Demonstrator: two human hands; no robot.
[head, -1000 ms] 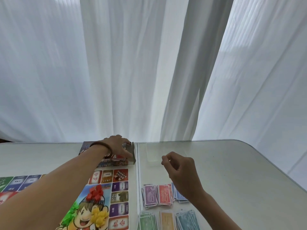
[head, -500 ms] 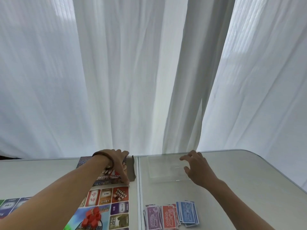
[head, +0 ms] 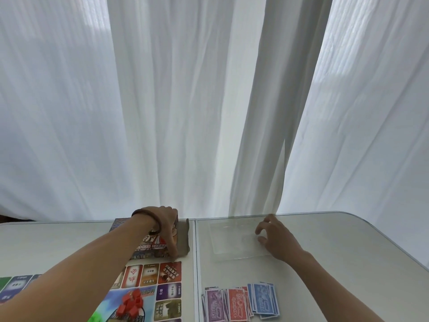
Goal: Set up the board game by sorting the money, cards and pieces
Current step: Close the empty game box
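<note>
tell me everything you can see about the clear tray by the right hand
The clear tray is a shallow, see-through plastic rectangle with rounded corners. It lies flat on the white table, just right of its seam, near the curtain. Nothing shows inside it. The right hand reaches over its right edge, fingers spread and loosely touching it.

Sheer white curtains (head: pixel 162 112) filled the view from 9 o'clock through 12 to 3, hanging in long vertical folds with daylight behind. 1 denser, greyer fold (head: pixel 262 135) dropped at 1 o'clock, down to the table's far edge. Pale grey table (head: pixel 348 263) spanned 4 to 8 o'clock, its far-right corner rounded. 1 narrow seam (head: pixel 196 263) ran from the far edge toward 6 o'clock, splitting the top into 2 panels. Dark brown sliver (head: pixel 9 218) showed under the curtain hem at 9 o'clock.
</note>
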